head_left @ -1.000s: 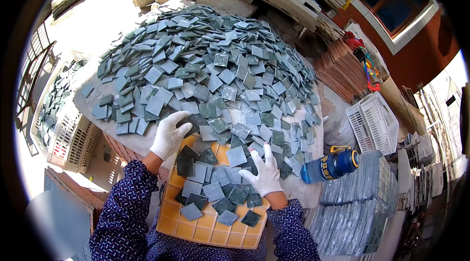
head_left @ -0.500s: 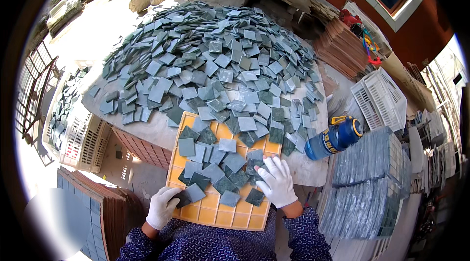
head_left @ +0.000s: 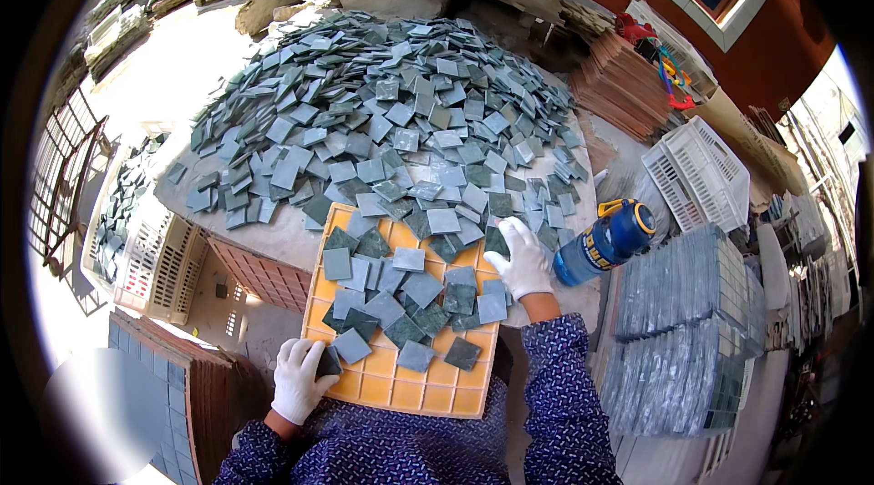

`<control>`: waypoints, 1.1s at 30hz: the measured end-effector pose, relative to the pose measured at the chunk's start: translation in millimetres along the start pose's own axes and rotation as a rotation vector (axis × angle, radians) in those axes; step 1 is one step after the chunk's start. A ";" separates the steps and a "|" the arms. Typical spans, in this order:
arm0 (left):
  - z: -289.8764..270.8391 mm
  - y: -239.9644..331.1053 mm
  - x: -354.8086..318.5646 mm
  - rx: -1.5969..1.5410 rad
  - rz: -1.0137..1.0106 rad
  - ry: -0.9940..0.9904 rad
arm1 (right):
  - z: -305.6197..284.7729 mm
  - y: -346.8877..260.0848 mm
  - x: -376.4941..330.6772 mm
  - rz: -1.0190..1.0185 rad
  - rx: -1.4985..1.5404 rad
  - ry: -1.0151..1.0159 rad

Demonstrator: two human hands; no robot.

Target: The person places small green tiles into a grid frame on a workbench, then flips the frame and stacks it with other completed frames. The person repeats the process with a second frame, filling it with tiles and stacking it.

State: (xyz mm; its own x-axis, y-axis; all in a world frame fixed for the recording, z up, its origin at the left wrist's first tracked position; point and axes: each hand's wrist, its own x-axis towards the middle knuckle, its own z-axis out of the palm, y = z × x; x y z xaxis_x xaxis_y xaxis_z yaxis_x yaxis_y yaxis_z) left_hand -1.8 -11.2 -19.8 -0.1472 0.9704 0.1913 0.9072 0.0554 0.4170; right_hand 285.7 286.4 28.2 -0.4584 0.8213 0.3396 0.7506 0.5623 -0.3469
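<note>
A yellow gridded tray leans at the near edge of the work table, with several loose square grey-green stone tiles scattered and overlapping on it. At its lower left corner, my left hand, in a white glove, is closed on a dark tile. My right hand, gloved too, reaches over the tray's upper right edge. Its thumb and fingers are apart beside a dark green tile; whether they touch it I cannot tell.
A large heap of tiles covers the stone-topped table. Right of my right hand lies a blue bottle. Beyond are wrapped tile stacks and a white crate. At left stand crates and stacked tile sheets.
My right hand has moved up and away from the tray's right side to the heap's near edge, uncovering tiles there. My left hand keeps the dark tile, now drawn slightly back toward the tray's edge.
</note>
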 end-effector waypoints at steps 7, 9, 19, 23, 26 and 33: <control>-0.3 -5.1 -3.1 -0.056 0.063 0.031 | 23.8 -55.7 -29.4 -0.264 -0.091 -0.277; -2.4 -3.5 2.6 -0.057 0.051 0.020 | 42.7 -44.9 -14.7 -0.377 -0.034 -0.244; 2.9 -7.5 -6.3 -0.093 0.000 0.078 | 24.9 -20.7 73.2 0.108 0.127 -0.248; 5.1 -11.0 -3.6 -0.131 -0.001 0.060 | 57.2 -46.6 61.2 0.051 -0.052 -0.192; 3.1 -11.1 -2.0 -0.141 -0.001 0.055 | 83.7 -50.1 60.6 -0.063 -0.040 -0.093; 4.7 -12.9 -3.5 -0.174 -0.009 0.066 | 60.4 -62.0 -2.2 -0.233 0.249 -0.196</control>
State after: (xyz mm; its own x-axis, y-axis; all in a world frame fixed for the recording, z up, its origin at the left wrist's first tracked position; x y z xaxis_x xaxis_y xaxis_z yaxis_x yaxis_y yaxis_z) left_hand -11.2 -14.2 -30.1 -0.1858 0.9523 0.2421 0.8249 0.0173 0.5650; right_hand 211.4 255.5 -3.8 -0.7032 0.6580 0.2694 0.4881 0.7223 -0.4900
